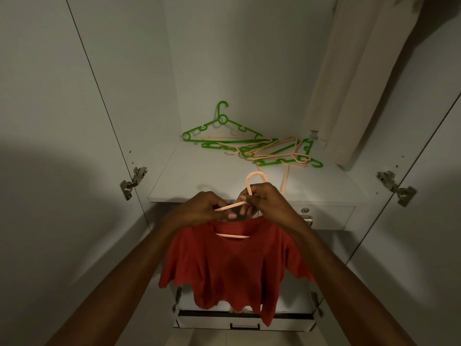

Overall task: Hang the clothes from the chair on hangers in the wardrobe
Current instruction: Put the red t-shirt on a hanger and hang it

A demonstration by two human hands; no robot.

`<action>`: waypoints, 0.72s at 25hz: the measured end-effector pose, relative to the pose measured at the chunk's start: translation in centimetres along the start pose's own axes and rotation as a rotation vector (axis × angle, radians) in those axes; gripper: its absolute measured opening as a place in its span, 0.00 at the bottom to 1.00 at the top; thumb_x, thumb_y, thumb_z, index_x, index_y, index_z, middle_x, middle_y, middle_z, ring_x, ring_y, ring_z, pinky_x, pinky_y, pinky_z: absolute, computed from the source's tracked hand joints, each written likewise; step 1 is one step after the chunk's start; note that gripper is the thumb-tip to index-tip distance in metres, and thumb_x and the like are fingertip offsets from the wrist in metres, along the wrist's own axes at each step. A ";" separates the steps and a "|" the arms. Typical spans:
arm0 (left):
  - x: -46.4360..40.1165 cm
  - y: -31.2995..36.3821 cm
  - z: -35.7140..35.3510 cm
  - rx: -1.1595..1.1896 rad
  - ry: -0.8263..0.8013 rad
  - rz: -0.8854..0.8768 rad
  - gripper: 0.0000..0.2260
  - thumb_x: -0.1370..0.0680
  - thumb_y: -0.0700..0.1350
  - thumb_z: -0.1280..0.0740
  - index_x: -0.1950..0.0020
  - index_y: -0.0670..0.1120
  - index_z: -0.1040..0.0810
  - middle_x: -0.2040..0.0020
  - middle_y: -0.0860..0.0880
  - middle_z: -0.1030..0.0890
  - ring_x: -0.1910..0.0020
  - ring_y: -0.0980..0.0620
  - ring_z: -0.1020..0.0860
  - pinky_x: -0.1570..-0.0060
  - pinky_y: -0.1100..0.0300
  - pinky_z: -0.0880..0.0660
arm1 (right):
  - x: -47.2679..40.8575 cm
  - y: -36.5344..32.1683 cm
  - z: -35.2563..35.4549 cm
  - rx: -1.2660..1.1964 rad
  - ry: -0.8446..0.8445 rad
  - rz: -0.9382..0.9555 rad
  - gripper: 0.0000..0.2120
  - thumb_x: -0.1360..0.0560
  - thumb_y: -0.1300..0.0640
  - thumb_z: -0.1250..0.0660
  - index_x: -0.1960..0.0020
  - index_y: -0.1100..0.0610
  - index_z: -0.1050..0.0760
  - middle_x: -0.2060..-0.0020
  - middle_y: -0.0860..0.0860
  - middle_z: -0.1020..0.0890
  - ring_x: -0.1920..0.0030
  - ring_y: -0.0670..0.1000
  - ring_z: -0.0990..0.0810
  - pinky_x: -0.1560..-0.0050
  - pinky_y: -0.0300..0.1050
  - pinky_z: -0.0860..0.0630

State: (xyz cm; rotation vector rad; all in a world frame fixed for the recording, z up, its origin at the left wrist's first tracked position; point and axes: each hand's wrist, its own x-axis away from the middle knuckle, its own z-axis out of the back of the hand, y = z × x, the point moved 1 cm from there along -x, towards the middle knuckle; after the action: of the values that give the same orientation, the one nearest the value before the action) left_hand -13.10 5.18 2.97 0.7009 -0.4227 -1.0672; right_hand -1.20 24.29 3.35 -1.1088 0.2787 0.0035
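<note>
The red T-shirt (232, 268) hangs on a peach plastic hanger (250, 182), held up in front of the open wardrobe (212, 58), just before its white shelf (199, 176). No label, brand or writing can be read anywhere. The cloth looks soft and matte, its hem falling in loose waves; the hanger is a thin, smooth rod with a rounded hook, and its lower bar shows through the shirt's neck opening. The right hand (264, 201) has its fingers curled round the hanger's stem just under the hook, while the left hand (207, 208) pinches the sloping arm of the same hanger at the collar. On the shelf behind lies a tangled heap of spare hangers (272, 151), some green with notched shoulders, some peach, and one green one leans upright against the back wall. A pale beige garment (354, 83) hangs at the upper right. The wardrobe's panels are flat, smooth and white, with metal hinges (133, 182) on both doors. Below the shelf sits a drawer front with a lock (304, 210), and lower down a drawer (244, 320) stands pulled open. The light is dim.
</note>
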 end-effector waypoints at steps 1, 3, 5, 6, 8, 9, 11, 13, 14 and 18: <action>-0.4 0.3 -0.3 0.047 0.027 -0.026 0.09 0.21 0.51 0.28 0.48 0.47 0.12 0.58 0.50 0.13 0.58 0.51 0.14 0.54 0.55 0.19 | 0.0 -0.2 0.4 -0.033 0.000 0.012 0.07 0.19 0.62 0.34 0.50 0.64 0.18 0.63 0.58 0.14 0.63 0.59 0.16 0.59 0.49 0.19; -0.9 0.7 -0.3 0.112 0.055 -0.068 0.11 0.19 0.49 0.31 0.46 0.43 0.13 0.59 0.48 0.13 0.59 0.49 0.14 0.54 0.54 0.18 | 0.2 -0.5 1.8 -0.055 0.016 0.026 0.05 0.23 0.62 0.28 0.49 0.64 0.18 0.60 0.58 0.13 0.60 0.57 0.15 0.56 0.49 0.19; -0.9 1.1 0.4 0.169 0.039 -0.074 0.14 0.20 0.52 0.31 0.45 0.43 0.13 0.58 0.46 0.13 0.58 0.46 0.14 0.52 0.52 0.17 | 0.8 0.3 4.2 0.021 0.047 0.013 0.13 0.30 0.60 0.20 0.48 0.59 0.17 0.55 0.52 0.13 0.54 0.51 0.15 0.53 0.47 0.20; -0.8 1.3 0.8 0.195 0.031 -0.076 0.14 0.20 0.52 0.31 0.45 0.43 0.13 0.58 0.44 0.13 0.57 0.45 0.14 0.51 0.51 0.17 | 1.2 1.1 5.7 0.094 0.038 -0.015 0.18 0.34 0.59 0.18 0.47 0.56 0.17 0.54 0.49 0.13 0.53 0.49 0.15 0.51 0.46 0.20; -0.9 1.5 2.0 0.205 0.067 -0.105 0.13 0.20 0.51 0.31 0.47 0.43 0.13 0.58 0.45 0.13 0.56 0.44 0.14 0.49 0.49 0.18 | 2.5 2.9 8.1 0.267 -0.014 -0.124 0.19 0.38 0.53 0.15 0.49 0.53 0.15 0.57 0.47 0.13 0.55 0.45 0.16 0.52 0.47 0.21; -1.0 1.6 2.7 0.201 0.087 -0.115 0.13 0.20 0.51 0.31 0.47 0.44 0.13 0.58 0.45 0.13 0.55 0.44 0.14 0.48 0.48 0.19 | 3.3 3.8 9.0 0.315 -0.006 -0.175 0.18 0.39 0.49 0.15 0.53 0.54 0.15 0.61 0.49 0.14 0.60 0.45 0.16 0.56 0.47 0.23; -1.0 1.8 3.8 0.227 0.108 -0.127 0.13 0.20 0.51 0.32 0.46 0.44 0.13 0.57 0.44 0.13 0.53 0.43 0.15 0.44 0.45 0.20 | 4.6 5.1 10.3 0.247 0.081 -0.212 0.21 0.39 0.42 0.17 0.59 0.58 0.14 0.66 0.55 0.15 0.65 0.53 0.16 0.60 0.53 0.21; -1.0 1.9 4.4 0.249 0.110 -0.134 0.13 0.19 0.51 0.33 0.45 0.44 0.13 0.56 0.44 0.13 0.52 0.41 0.15 0.43 0.45 0.21 | 5.4 5.4 11.1 0.113 0.141 -0.194 0.15 0.34 0.49 0.19 0.57 0.59 0.13 0.63 0.59 0.13 0.61 0.64 0.14 0.55 0.65 0.17; -1.0 2.0 4.5 0.253 0.103 -0.133 0.13 0.19 0.50 0.33 0.45 0.44 0.13 0.55 0.43 0.13 0.51 0.41 0.15 0.44 0.47 0.21 | 5.7 5.1 11.4 0.069 0.137 -0.183 0.11 0.32 0.54 0.20 0.55 0.60 0.13 0.60 0.60 0.13 0.59 0.67 0.15 0.52 0.68 0.18; -1.4 2.4 5.0 0.242 0.098 -0.164 0.12 0.18 0.47 0.34 0.45 0.44 0.13 0.55 0.44 0.13 0.52 0.44 0.15 0.46 0.56 0.21 | 6.6 4.1 12.9 0.004 0.062 -0.158 0.09 0.29 0.60 0.23 0.53 0.66 0.14 0.58 0.62 0.13 0.54 0.68 0.15 0.48 0.56 0.17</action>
State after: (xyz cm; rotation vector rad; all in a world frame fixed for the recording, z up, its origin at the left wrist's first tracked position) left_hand -15.30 5.58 8.19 1.0129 -0.4187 -1.1410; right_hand 7.39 36.63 3.58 -1.1259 0.2451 -0.1721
